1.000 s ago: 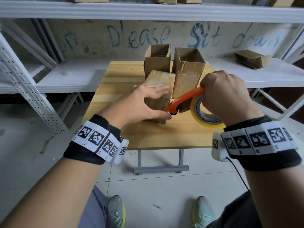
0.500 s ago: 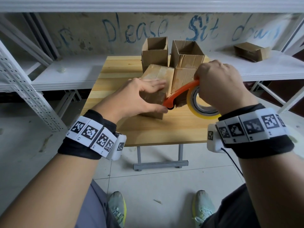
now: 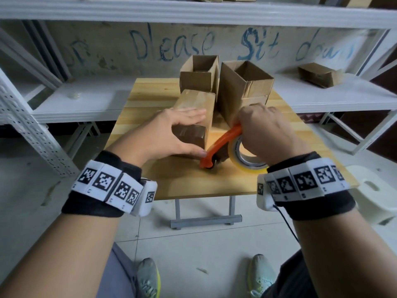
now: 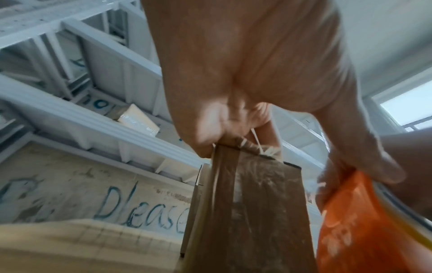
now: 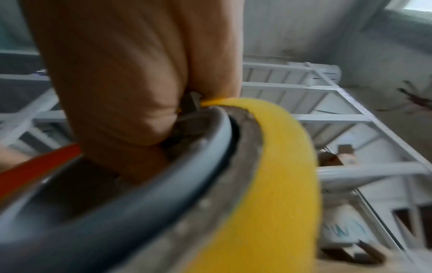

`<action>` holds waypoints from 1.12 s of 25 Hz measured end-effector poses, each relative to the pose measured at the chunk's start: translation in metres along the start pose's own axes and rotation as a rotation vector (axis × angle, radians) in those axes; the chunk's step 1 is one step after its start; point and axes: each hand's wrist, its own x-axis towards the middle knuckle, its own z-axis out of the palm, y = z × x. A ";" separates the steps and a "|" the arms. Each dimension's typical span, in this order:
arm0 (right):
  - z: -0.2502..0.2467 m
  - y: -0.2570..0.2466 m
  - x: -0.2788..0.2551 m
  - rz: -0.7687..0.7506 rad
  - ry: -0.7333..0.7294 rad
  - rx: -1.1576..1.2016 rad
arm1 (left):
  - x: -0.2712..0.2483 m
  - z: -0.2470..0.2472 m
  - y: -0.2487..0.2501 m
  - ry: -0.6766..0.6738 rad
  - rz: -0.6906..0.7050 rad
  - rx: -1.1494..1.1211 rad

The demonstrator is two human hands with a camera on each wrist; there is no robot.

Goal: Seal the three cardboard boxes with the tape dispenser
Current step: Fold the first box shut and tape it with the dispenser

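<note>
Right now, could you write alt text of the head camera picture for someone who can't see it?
A person's left hand steadies a closed cardboard box on a wooden table while the right hand grips an orange tape dispenser at the box's near end. Two open boxes stand behind, before white shelving.

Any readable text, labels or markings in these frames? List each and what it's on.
"Please Sit down": blue handwriting on the wall behind the shelves; the last word is faint, and a blurred scrawl before "Please" cannot be read.
"Please": same wall writing, left wrist view, last letter cut off by the box.
Wristbands: black-and-white square code markers, no words.
Tape dispenser: pale print on the orange body, too blurred to read.
Cardboard boxes: no print visible.
</note>
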 end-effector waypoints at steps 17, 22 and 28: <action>0.016 0.054 -0.029 0.691 -0.206 0.297 | -0.007 -0.005 0.005 -0.020 -0.040 -0.113; 0.016 0.019 -0.034 0.383 0.234 0.331 | -0.005 -0.005 -0.001 0.018 0.014 -0.135; 0.015 -0.018 -0.038 0.249 0.212 0.763 | -0.002 0.001 0.001 0.157 0.017 -0.138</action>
